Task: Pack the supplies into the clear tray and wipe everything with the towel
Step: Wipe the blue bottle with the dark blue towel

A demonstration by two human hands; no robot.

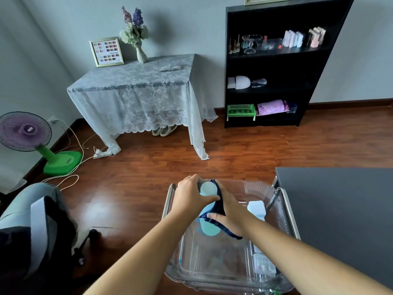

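Observation:
A clear plastic tray [274,275] sits on a metal-framed cart in front of me. Over its left part my left hand [190,193] grips the pale top end of a light blue bottle [209,229] that lies tilted toward me. My right hand [231,213] presses a dark blue towel [219,209] around the bottle's side, fingers curled over the cloth. A small white and pale blue box [256,209] stands inside the tray at the back right. Another flat clear packet [262,262] lies at the tray's right side.
A dark grey tabletop [340,209] borders the cart on the right. A grey chair [32,226] stands at the left. Farther off are a lace-covered table [138,90], a black shelf [276,60] with supplies, and a green fan [42,141] with cords on the wooden floor.

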